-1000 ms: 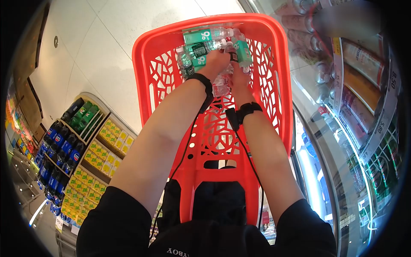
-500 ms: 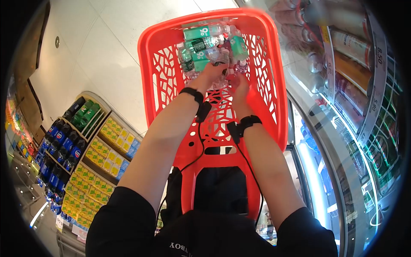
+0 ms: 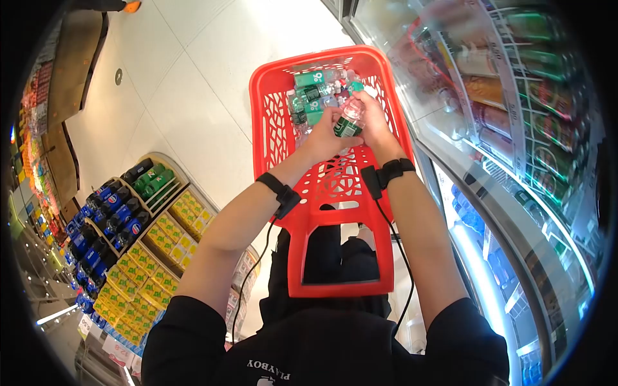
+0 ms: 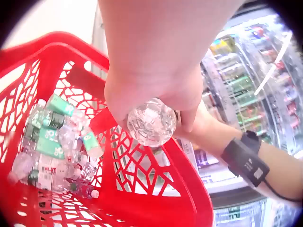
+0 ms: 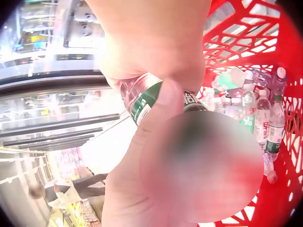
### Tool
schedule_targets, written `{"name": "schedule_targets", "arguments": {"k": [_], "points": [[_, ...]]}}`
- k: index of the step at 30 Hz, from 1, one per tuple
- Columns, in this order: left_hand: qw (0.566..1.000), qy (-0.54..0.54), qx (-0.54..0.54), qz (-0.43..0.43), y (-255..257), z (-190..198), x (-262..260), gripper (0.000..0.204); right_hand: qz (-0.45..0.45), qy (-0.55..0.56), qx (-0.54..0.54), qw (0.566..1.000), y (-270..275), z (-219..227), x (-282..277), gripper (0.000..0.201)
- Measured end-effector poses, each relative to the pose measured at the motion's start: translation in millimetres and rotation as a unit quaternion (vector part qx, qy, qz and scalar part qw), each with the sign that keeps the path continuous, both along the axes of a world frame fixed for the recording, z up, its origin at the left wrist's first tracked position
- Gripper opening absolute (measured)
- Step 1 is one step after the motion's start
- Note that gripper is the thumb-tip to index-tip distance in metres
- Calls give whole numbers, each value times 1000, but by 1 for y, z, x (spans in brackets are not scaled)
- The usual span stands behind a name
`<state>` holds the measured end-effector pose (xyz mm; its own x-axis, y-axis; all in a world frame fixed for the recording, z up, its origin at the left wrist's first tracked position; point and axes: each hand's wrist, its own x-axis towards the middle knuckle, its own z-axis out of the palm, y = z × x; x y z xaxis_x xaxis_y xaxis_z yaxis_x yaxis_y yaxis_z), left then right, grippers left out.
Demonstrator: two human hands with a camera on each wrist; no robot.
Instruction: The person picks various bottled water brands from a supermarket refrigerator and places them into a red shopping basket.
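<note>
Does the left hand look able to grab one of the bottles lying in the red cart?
Probably not: the left hand grips a bottle, and the right hand holds it too. Otherwise the open cart seems to leave the piled bottles reachable.

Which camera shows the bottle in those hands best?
The head view: the bottle shows side-on, clear plastic and green label together. The left wrist view shows mainly a clear round end; the right wrist view, some plastic and part of the label, the rest hidden.
</note>
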<state>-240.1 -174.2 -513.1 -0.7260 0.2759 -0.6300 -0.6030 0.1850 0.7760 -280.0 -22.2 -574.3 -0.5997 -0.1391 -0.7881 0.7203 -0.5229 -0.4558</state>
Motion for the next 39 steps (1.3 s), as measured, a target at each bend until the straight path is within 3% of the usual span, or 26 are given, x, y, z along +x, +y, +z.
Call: {"name": "schedule_targets", "arguments": {"k": [3,5,10,13,15,17,18,19,22,23,26,27,29,30,31,33,34,35,36,37,39], "points": [[996,75,-25,-35,5,43,15,88,4,36,-15,999,13,83,1,21],[997,2,56,-48,12,96,27,86,-50,77,-27,995,22,146,8,17],[984,21,42,-171,32,210,66,59,1,198,-72,977,59,280,59,14],[953,-50,235,-186,55,275,98,43,17,250,-101,963,87,362,98,15],[936,-42,281,-207,74,321,115,43,67,334,-133,931,105,417,122,18],[832,-146,451,-287,95,358,131,45,59,381,-125,914,120,469,151,23],[800,-174,502,-278,106,367,143,66,63,410,-149,898,129,492,161,24],[796,-168,503,-293,118,384,150,66,66,441,-171,879,139,515,171,24],[673,-214,601,-375,154,433,169,72,75,506,-208,834,165,573,203,24],[666,-216,598,-390,166,445,179,72,81,530,-219,816,173,588,212,24],[536,-254,666,-452,206,473,204,80,78,568,-261,776,196,626,243,23],[530,-258,658,-468,217,481,213,80,64,580,-289,759,203,636,253,24],[478,-271,681,-484,233,499,232,73,53,595,-291,747,214,655,275,27],[513,-247,661,-488,236,512,238,59,72,621,-238,744,225,664,284,28],[503,-251,656,-503,238,525,242,59,92,643,-183,738,235,672,293,30],[681,-96,524,-502,243,548,248,47,14,605,-2,796,248,692,325,32],[749,-27,470,-466,245,559,254,37,-31,563,100,820,247,709,344,31],[784,30,432,-444,246,573,256,33,-80,513,198,831,246,721,359,29],[803,138,377,-440,252,577,258,36,-103,532,268,797,249,726,367,22],[809,246,320,-427,257,581,260,39,-117,533,277,791,249,729,376,22],[794,290,300,-442,262,595,266,30,-156,465,363,792,250,733,389,17]]}}
